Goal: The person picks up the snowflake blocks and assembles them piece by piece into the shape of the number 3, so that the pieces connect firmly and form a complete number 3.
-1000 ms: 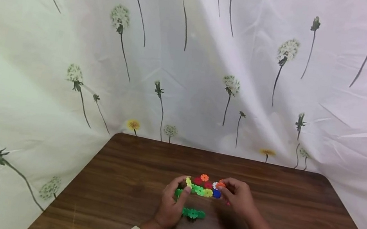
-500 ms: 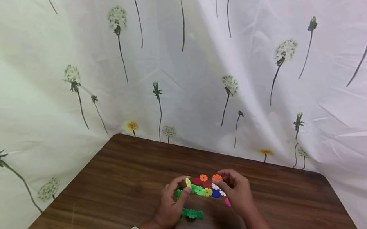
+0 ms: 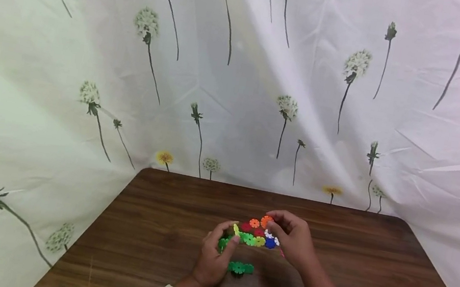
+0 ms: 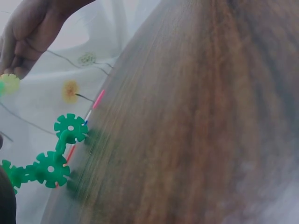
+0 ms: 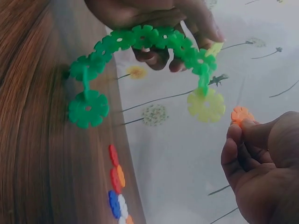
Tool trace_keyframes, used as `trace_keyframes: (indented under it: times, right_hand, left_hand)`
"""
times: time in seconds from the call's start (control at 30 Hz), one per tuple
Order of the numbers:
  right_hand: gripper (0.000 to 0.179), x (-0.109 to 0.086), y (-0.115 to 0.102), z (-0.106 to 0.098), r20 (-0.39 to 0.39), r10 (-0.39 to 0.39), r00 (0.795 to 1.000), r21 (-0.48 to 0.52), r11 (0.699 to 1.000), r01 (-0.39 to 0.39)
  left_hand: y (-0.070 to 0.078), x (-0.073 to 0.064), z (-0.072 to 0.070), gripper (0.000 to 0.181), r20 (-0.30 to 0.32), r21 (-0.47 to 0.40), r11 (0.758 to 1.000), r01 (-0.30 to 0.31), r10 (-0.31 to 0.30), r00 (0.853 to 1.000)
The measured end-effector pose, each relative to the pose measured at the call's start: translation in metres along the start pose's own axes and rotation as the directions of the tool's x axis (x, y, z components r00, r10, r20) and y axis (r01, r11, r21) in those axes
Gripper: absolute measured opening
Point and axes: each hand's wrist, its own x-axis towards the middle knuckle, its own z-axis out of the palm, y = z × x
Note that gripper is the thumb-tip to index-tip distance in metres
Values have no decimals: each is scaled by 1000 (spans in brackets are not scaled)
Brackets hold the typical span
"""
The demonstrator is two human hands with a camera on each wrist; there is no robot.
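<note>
My left hand grips a curved chain of green flower-shaped interlocking discs, seen arching under its fingers in the right wrist view. Yellow-green discs make up one end of it. At the other end, dark green discs hang low, close over the table in the head view. Thumb and fingers of my right hand pinch a single orange flower disc. That disc is apart from the chain, across from its yellow-green end.
Loose flower discs lie on the brown wooden table beyond the chain, among them a red disc, a blue disc and another orange disc. A white floral curtain hangs behind the table's far edge.
My right hand has lifted the orange disc from beside the white and blue discs and carried it a little up and leftward. The left hand keeps its grip on the chain, nearly still.
</note>
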Motion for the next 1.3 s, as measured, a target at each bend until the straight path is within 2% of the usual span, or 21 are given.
trace_keyframes:
  times: [0.23, 0.5, 0.6, 0.8, 0.97, 1.2, 1.3]
  right_hand:
    - [19, 1, -5, 7, 12, -71, 997, 34, 997, 70]
    - [16, 1, -17, 16, 3, -28, 1000, 64, 998, 27]
    - [13, 3, -18, 19, -5, -35, 999, 70, 997, 35]
    - [10, 5, -20, 25, 1, -96, 995, 88, 992, 96]
    - [11, 2, -25, 31, -22, -114, 993, 88, 989, 116]
    - [13, -2, -29, 37, -34, -68, 997, 123, 990, 72]
    - [14, -3, -31, 39, -37, -84, 996, 140, 986, 88]
  left_hand:
    - [0, 0, 0, 29, 17, -11, 1000, -8, 8, 1000]
    - [3, 0, -1, 29, 16, -17, 1000, -3, 3, 1000]
    - [3, 1, -1, 30, 15, -17, 1000, -7, 7, 1000]
    - [0, 2, -1, 29, 24, -11, 999, -54, 54, 998]
    - [0, 3, -1, 27, 28, -16, 996, -84, 84, 996]
    - [2, 1, 1, 26, 23, 1, 998, -64, 64, 998]
    - [3, 1, 1, 27, 35, -3, 999, -49, 49, 998]
